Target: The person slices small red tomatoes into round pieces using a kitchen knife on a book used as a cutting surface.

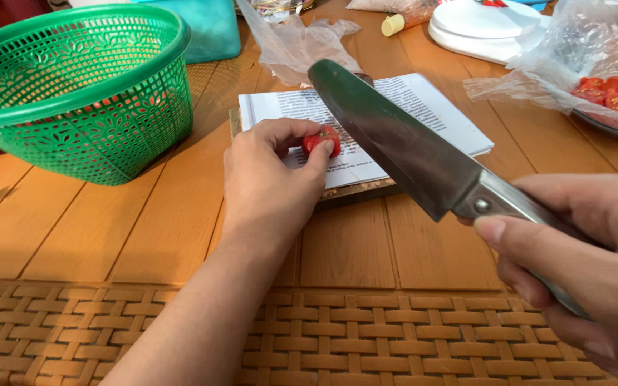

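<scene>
At the centre of the frame, we see a small red tomato (321, 140) pinned between the thumb and fingertips of the left hand (270, 182), which is curled closed around it from the near side. The tomato rests on a sheet of white printed paper (409, 107) laid over a wooden board (355, 193), whose dark edge shows beneath the paper's lower border. To the lower right, the right hand (588, 257) is wrapped tight around the metal handle of a large knife (395, 139); its broad blade runs up and left across the frame, the tip hanging just above and behind the tomato, apart from it.

In the upper left we find a green plastic basket (80, 86) with lattice walls standing on the wooden slat table (73, 229). Behind it sits a teal plastic box (212, 28). At top centre lies a crumpled clear plastic bag (302, 43). At the upper right, a white round scale (481, 28) sits beside another clear bag (574, 57) draped over a dish of cut red tomato pieces (606, 91). A woven rattan edge (366, 343) crosses the bottom of the frame.
</scene>
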